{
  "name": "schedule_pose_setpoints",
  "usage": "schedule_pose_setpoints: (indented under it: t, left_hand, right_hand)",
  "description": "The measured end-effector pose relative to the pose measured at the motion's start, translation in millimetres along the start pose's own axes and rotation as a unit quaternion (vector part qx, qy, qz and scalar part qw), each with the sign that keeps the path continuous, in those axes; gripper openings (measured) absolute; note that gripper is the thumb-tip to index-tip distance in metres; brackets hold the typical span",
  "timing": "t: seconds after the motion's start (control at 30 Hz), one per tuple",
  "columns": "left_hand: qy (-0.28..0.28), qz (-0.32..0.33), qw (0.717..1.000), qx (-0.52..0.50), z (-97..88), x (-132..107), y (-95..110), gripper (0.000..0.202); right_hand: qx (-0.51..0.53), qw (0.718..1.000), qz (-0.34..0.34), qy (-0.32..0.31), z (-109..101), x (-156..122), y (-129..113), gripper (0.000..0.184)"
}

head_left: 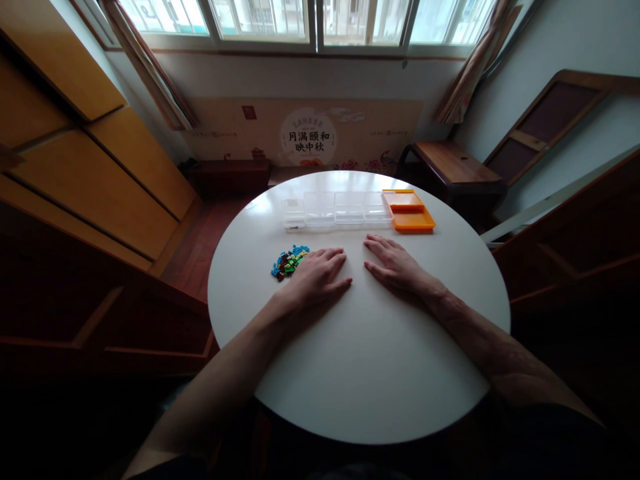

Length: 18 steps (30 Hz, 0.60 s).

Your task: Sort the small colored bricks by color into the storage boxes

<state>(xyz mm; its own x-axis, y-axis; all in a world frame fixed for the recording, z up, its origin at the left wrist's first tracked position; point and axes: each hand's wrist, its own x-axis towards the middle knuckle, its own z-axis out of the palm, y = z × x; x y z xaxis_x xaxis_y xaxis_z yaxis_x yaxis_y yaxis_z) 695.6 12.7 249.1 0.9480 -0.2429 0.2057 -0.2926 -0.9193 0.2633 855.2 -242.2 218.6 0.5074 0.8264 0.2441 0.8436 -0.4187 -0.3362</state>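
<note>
My left hand (317, 275) lies flat, palm down, on the round white table (360, 360), fingers stretched out and holding nothing. Just beyond its knuckles, to the left, sits a small heap of colourful little bricks (289, 261), blue, green, yellow and dark red. My right hand (395, 265) also rests flat on the table with fingers apart and nothing in it. Farther back stands a clear plastic box (336, 209) with several compartments, and its orange lid (409, 210) lies beside it on the right.
Wooden cabinets (100, 173) line the left side. A dark wooden bench (453, 167) and a leaning wooden frame (550, 120) stand at the right. A window (310, 20) with curtains runs along the far wall.
</note>
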Motion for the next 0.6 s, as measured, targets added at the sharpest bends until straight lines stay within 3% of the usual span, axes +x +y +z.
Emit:
schedule_pose_setpoints:
  t: [0.27, 0.6]
  left_hand:
    - [-0.010, -0.005, 1.000, 0.007, -2.5, 1.7, 3.5, 0.058]
    - [0.016, -0.013, 1.000, -0.012, -4.4, 1.3, 8.0, 0.054]
  right_hand:
    - [0.005, 1.000, 0.009, -0.002, 1.4, 0.8, 2.7, 0.063]
    - [0.005, 1.000, 0.018, 0.015, 2.5, 1.2, 0.5, 0.061]
